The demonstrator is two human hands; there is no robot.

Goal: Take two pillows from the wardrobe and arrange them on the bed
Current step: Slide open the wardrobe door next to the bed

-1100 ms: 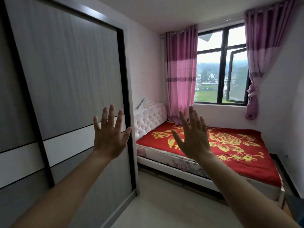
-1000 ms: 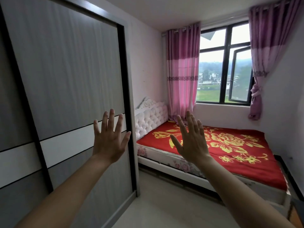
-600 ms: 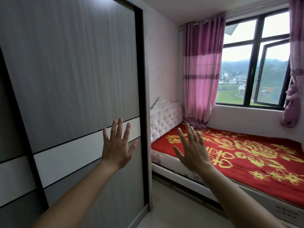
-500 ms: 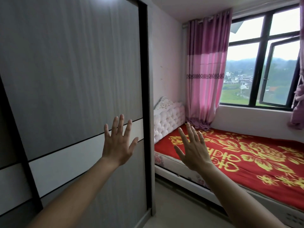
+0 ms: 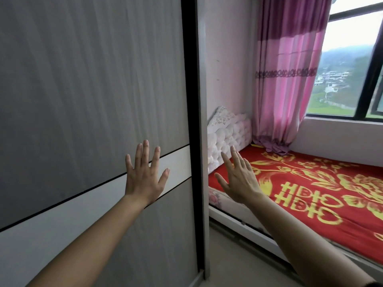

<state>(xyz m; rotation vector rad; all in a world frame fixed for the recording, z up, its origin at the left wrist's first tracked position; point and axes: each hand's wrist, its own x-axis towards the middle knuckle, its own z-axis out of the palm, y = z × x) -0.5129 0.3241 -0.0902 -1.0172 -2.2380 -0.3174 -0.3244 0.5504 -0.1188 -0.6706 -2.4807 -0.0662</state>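
You are holding both hands up with fingers spread and nothing in them: your left hand (image 5: pixel 144 179) in front of the closed wardrobe door (image 5: pixel 93 100), your right hand (image 5: pixel 238 179) in front of the bed (image 5: pixel 310 183). The pillows are not showing.

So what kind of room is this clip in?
A small home bedroom, most likely: a bed with a red floral cover and white tufted headboard, a sliding-door wardrobe at left, and pink curtains at the window.
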